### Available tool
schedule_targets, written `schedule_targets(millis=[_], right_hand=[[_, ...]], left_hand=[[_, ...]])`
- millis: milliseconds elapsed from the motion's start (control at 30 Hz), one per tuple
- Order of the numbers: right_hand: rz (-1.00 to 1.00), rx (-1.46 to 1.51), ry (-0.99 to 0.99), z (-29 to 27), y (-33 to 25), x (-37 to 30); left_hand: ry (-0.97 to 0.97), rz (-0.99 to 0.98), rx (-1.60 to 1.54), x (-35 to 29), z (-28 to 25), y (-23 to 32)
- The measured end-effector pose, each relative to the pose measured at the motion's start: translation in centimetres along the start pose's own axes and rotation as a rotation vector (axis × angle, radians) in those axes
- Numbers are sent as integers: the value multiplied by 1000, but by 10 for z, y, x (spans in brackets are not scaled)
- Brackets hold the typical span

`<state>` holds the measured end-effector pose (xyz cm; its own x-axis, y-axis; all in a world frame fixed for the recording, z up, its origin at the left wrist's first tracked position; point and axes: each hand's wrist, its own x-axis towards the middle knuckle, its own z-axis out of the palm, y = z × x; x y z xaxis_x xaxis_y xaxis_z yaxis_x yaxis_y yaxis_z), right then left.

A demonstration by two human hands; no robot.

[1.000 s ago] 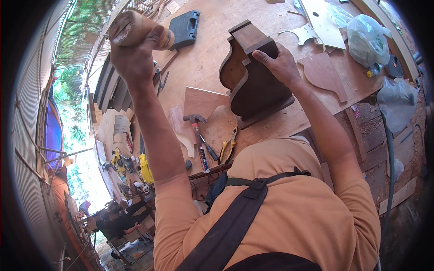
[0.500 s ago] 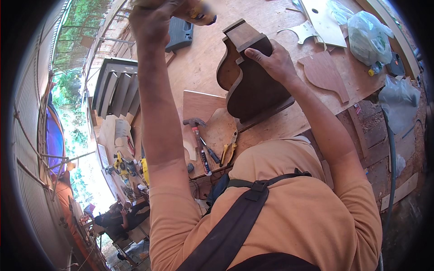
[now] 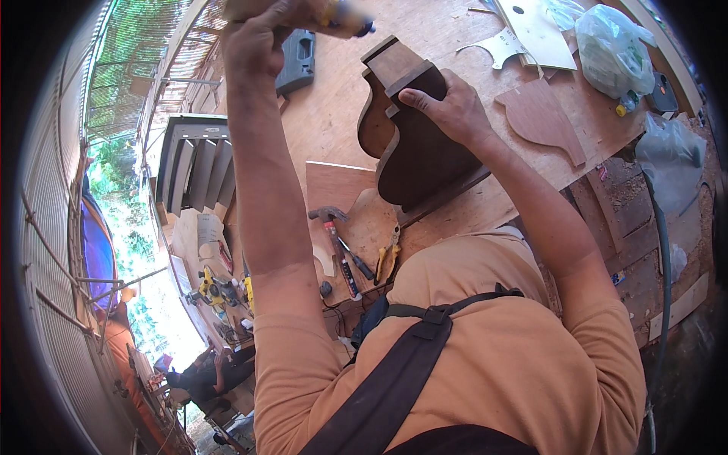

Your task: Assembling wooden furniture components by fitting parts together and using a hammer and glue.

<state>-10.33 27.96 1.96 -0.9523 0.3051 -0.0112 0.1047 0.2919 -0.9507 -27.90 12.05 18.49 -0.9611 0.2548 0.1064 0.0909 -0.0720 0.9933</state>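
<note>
My right hand (image 3: 447, 110) rests flat on top of a dark brown wooden instrument body (image 3: 413, 163) with curved sides, which stands on the plywood workbench (image 3: 334, 114). My left hand (image 3: 262, 34) is raised high at the upper left, shut on a small pale object (image 3: 345, 17) with a yellow band and a dark tip. That tip points toward the upper end of the wooden body. What kind of object it is cannot be told.
A hammer (image 3: 327, 214), a screwdriver (image 3: 345, 262) and yellow-handled pliers (image 3: 388, 262) lie near the bench's front edge. A grey case (image 3: 298, 61), cut wooden shapes (image 3: 542, 121) and a plastic bag (image 3: 610, 49) lie farther back. Another person (image 3: 205, 375) works below left.
My left arm has lifted higher and swung right, bringing the held object from the upper left to above the wooden body. My right hand has stayed on the body.
</note>
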Motion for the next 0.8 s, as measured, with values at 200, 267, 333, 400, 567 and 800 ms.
schedule_targets(millis=[200,267,333,400,567,800], right_hand=[[8,-5,-6,2,1,1],[11,-3,-3,1,0,1],[-18,9,3,1,-3,1],[-5,13,-11,2,-6,1],[11,-11,-1,1,0,3],[5,3,-13,2,-4,2]], left_hand=[[-198,172,186,-8,13,-16],[-181,178,175,-8,20,-17],[-415,188,157,-11,23,-14],[-301,227,153,0,20,-30],[-235,280,201,14,20,-43],[-169,192,208,24,9,-60]])
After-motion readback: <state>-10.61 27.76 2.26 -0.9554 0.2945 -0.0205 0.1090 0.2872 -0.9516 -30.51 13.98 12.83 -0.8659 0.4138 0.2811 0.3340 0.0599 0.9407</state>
